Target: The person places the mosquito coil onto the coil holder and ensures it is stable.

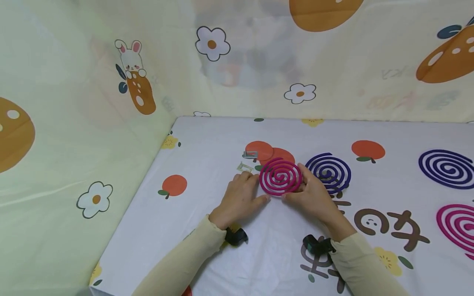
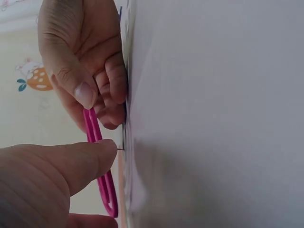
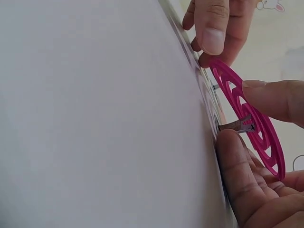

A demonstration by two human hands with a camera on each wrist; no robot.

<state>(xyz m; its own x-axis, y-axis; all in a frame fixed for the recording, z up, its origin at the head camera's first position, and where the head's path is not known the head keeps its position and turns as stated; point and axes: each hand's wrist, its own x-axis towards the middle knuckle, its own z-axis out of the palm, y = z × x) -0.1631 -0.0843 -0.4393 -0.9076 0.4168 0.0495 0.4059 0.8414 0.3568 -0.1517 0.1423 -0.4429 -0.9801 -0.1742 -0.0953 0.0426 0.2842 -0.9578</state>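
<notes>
A pink spiral mosquito coil [image 1: 280, 176] is tilted above the table, between the two hands. My right hand [image 1: 312, 193] grips its right side, thumb in front and fingers behind. A small metal stand [image 3: 237, 125] is at the coil's centre, against a right fingertip, in the right wrist view. At the coil's left rim, my left hand [image 1: 238, 197] has its thumb and curled fingers around the edge. A dark blue mosquito coil [image 1: 327, 172] lies just behind the right hand, partly covered by it.
Two loose metal stands, one upper [image 1: 249, 155] and one lower [image 1: 244, 167], lie beyond the left hand. Another dark blue coil [image 1: 446, 168] and a pink coil [image 1: 457, 224] lie at the right. A printed cloth [image 1: 207, 152] covers the table, with patterned sheets behind and left.
</notes>
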